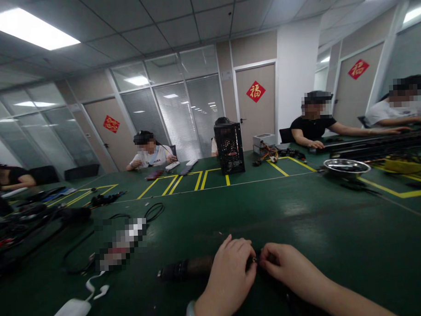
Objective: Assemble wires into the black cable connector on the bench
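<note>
The left hand (231, 272) and right hand (286, 266) are both closed in a pinch, meeting at a small brass-coloured metal bit (253, 259). It sits at the end of a dark cylindrical piece (187, 269), which lies along the table at 9 o'clock from the left hand. The fingers partly hide the join, so its exact form cannot be told. A pale wristband (191, 313) circles the left wrist.

The table (337, 227) has a green surface, and it stretches unbroken from the hands toward 3 o'clock and 12 o'clock. Its near edge lies below the frame. At 8 o'clock, a white oblong item (67, 314) with a thin white cord (96, 282) sits at the bottom of the view. At 10 o'clock lies a pixelated, unreadable object (122, 241), with a loop of black cable (143, 215) around its far end. Tangled dark cables (22, 224) crowd the table's left side.

Further off at 1 o'clock is a steel bowl (347, 167), near yellow tape lines (398, 194). At 12 o'clock, a black mesh computer case (229, 148) stands upright beside a silver power supply (264, 142) with coloured wires. Co-workers sit well apart along the far side; one in a black top (314, 124) reaches toward long black rails (365, 145) at 2 o'clock.
</note>
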A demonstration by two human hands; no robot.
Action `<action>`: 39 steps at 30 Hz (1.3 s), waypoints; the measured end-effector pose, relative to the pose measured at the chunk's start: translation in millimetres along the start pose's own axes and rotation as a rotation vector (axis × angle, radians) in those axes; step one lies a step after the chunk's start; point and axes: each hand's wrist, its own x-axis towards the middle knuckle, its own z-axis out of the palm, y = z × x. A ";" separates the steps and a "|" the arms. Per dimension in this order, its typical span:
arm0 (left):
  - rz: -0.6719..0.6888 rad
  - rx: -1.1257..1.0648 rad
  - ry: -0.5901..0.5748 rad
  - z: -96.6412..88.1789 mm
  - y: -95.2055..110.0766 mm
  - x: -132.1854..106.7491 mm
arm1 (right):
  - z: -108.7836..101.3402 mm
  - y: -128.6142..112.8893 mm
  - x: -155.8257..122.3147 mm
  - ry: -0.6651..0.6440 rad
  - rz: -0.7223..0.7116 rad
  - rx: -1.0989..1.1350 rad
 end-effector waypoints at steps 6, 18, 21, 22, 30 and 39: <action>0.017 0.024 -0.007 -1.5 0.7 -0.4 | -0.9 -0.2 0.5 -0.006 -0.007 0.006; 0.016 0.006 -0.001 0.9 -0.6 -0.3 | 1.3 1.5 1.3 -0.004 -0.013 -0.002; 0.016 -0.007 0.001 -0.4 0.3 0.2 | 0.0 -0.1 0.7 -0.006 -0.001 -0.004; 0.018 -0.009 0.000 -0.7 0.5 0.5 | -0.4 -0.6 0.6 -0.005 0.001 -0.008; 0.028 0.010 0.000 1.6 -1.9 0.7 | 2.2 3.0 1.3 0.011 -0.016 0.010; 0.017 -0.005 -0.002 1.1 -2.2 1.2 | 3.0 3.5 2.3 0.017 -0.017 0.042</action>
